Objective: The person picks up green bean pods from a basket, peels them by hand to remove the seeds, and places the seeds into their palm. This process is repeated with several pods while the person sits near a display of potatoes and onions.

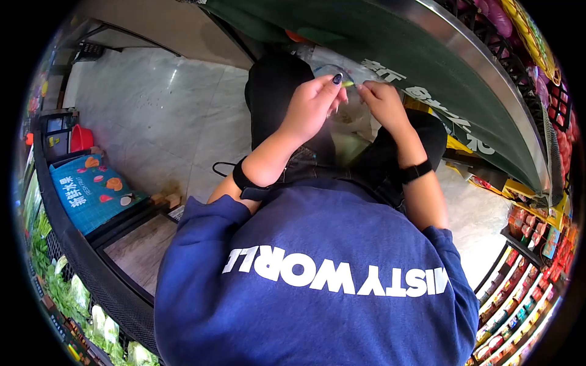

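My left hand (310,110) is closed in a pinch at a small yellow-green piece (348,83), its dark-painted thumbnail facing up. Just to its right, my right hand (386,105) has thumb and forefinger pressed together beside the same piece; what they grip is too small to tell. The two hands are close but apart. A thin dark curved line runs above the fingertips. Below and behind the hands, between my black-clad knees, lies something pale and translucent (353,125), partly hidden, that looks like plastic.
A dark green panel (452,73) with white characters and a metal rim slants close on the right. Left are a blue printed bag (91,192), a red container (80,139) and leafy vegetables (79,299). Packaged goods (519,305) fill shelves at lower right. Grey floor (165,110) shows left.
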Motion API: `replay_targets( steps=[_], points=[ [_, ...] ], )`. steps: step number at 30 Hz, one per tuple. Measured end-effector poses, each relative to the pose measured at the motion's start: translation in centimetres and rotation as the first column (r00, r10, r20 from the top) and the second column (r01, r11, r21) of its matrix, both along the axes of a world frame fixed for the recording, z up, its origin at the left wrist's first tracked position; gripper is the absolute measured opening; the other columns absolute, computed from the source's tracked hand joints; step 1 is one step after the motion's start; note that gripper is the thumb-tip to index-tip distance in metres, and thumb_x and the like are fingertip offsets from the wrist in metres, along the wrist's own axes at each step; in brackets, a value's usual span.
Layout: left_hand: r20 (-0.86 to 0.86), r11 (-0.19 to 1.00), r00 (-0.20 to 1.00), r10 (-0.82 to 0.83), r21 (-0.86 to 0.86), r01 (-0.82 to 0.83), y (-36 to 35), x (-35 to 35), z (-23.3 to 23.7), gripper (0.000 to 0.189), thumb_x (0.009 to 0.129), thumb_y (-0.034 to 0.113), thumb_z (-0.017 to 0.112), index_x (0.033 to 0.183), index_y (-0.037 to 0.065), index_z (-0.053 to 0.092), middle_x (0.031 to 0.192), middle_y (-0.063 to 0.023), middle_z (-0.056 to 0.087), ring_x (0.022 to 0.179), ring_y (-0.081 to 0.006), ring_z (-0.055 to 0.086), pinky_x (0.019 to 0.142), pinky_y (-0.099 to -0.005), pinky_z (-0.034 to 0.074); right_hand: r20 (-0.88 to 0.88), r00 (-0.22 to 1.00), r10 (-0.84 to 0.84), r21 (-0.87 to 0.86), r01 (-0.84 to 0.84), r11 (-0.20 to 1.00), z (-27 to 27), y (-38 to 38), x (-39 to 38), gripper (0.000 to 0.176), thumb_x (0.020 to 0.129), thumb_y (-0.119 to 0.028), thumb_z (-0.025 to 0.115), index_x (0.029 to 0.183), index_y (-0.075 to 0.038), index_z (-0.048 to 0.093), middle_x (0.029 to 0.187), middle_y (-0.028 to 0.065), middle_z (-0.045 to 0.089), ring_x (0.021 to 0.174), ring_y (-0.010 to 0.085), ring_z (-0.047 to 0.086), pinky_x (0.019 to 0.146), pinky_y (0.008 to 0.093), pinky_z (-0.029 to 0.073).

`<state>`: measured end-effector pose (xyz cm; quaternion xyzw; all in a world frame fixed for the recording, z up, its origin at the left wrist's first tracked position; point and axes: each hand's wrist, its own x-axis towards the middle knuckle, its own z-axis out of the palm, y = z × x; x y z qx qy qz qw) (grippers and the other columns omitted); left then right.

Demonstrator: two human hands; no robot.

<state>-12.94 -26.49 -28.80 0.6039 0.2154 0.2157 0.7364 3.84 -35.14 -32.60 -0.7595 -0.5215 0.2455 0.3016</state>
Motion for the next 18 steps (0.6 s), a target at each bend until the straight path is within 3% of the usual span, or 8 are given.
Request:
replay_targets(
  steps=[1, 2, 3, 4, 8, 10, 13, 18],
  points=[
    [-0.002, 1.000, 1.000, 0.001, -0.001, -0.001, -0.1, -0.1, 0.0, 0.036, 0.091, 0.032, 0.039, 0.075, 0.003, 0.053, 0.060, 0.0027, 0.044, 0.053, -0.0039, 0.038, 0.049, -0.0177, 0.032, -0.002, 1.000, 0.001, -0.001, -0.001, 1.000, 1.0, -0.4, -0.5, 0.031, 0.085, -0.030, 0.047, 0.073, -0.003, 0.056, 0.061, 0.0117, 0.056, 0.056, 0.0269, 0.054, 0.054, 0.0336, 0.041],
    [-0.041, 0.998, 0.999, 0.000, 0.057, 0.002, -0.1, -0.2, -0.1, 0.036, 0.091, 0.032, 0.039, 0.074, 0.003, 0.053, 0.060, 0.0024, 0.045, 0.053, -0.0040, 0.039, 0.049, -0.0179, 0.032, -0.378, 0.924, 0.049, 0.081, -0.019, 0.997, 2.3, -1.1, -1.2, 0.033, 0.087, -0.031, 0.045, 0.071, -0.003, 0.052, 0.058, 0.0056, 0.050, 0.053, 0.0198, 0.047, 0.052, 0.0294, 0.037],
    [-0.079, 0.993, 0.997, 0.002, 0.116, 0.007, -0.2, -0.2, -0.1, 0.036, 0.091, 0.031, 0.039, 0.074, 0.003, 0.052, 0.060, 0.0022, 0.046, 0.053, -0.0041, 0.039, 0.049, -0.0181, 0.032, -0.693, 0.711, 0.119, 0.165, -0.005, 0.986, 3.8, -1.6, -2.0, 0.035, 0.088, -0.032, 0.043, 0.070, -0.003, 0.049, 0.054, -0.0005, 0.043, 0.050, 0.0128, 0.040, 0.050, 0.0253, 0.033],
    [-0.102, 0.988, 0.995, -0.020, 0.153, 0.036, -0.6, -0.1, 0.0, 0.036, 0.091, 0.031, 0.038, 0.073, 0.003, 0.051, 0.060, 0.0012, 0.046, 0.054, -0.0050, 0.041, 0.049, -0.0187, 0.033, -0.642, 0.748, 0.168, 0.233, -0.018, 0.972, 4.9, -1.7, -3.4, 0.034, 0.090, -0.032, 0.041, 0.069, -0.005, 0.044, 0.057, -0.0058, 0.034, 0.054, 0.0051, 0.032, 0.049, 0.0206, 0.029],
    [-0.080, 0.933, 0.995, -0.052, 0.351, 0.077, -1.4, 0.2, 1.4, 0.033, 0.091, 0.029, 0.040, 0.076, 0.001, 0.049, 0.060, -0.0021, 0.047, 0.054, -0.0078, 0.044, 0.050, -0.0208, 0.036, -0.698, 0.693, 0.183, 0.235, -0.021, 0.972, 5.8, -2.3, -4.4, 0.030, 0.090, -0.025, 0.044, 0.068, -0.004, 0.046, 0.058, -0.0052, 0.037, 0.054, 0.0044, 0.032, 0.049, 0.0195, 0.028],
    [-0.020, 0.867, 0.996, -0.092, 0.491, 0.090, -1.6, 0.3, 2.2, 0.025, 0.088, 0.022, 0.046, 0.082, -0.001, 0.051, 0.062, -0.0048, 0.050, 0.055, -0.0097, 0.047, 0.050, -0.0226, 0.037, -0.724, 0.688, 0.058, 0.216, 0.147, 0.965, 6.2, -2.7, -4.6, 0.029, 0.089, -0.022, 0.046, 0.068, -0.003, 0.048, 0.058, -0.0053, 0.038, 0.055, 0.0035, 0.032, 0.048, 0.0197, 0.028],
    [0.034, 0.800, 0.992, -0.124, 0.595, 0.079, -1.8, 0.3, 2.1, 0.018, 0.084, 0.017, 0.053, 0.082, -0.001, 0.054, 0.062, -0.0065, 0.053, 0.054, -0.0117, 0.050, 0.049, -0.0241, 0.038, -0.752, 0.653, 0.090, 0.252, 0.159, 0.955, 6.0, -3.2, -4.6, 0.026, 0.088, -0.021, 0.049, 0.069, -0.003, 0.050, 0.058, -0.0054, 0.040, 0.055, 0.0023, 0.033, 0.048, 0.0189, 0.028],
    [-0.121, 0.700, 0.950, -0.289, 0.650, 0.295, -0.8, -0.4, 4.4, 0.017, 0.081, 0.015, 0.057, 0.077, -0.001, 0.057, 0.058, -0.0072, 0.054, 0.050, -0.0143, 0.052, 0.046, -0.0254, 0.039, -0.627, 0.766, 0.140, 0.246, 0.024, 0.969, 7.1, -3.8, -4.2, 0.026, 0.084, -0.022, 0.055, 0.065, -0.004, 0.052, 0.057, -0.0054, 0.043, 0.055, 0.0016, 0.036, 0.047, 0.0184, 0.028]
  ],
)
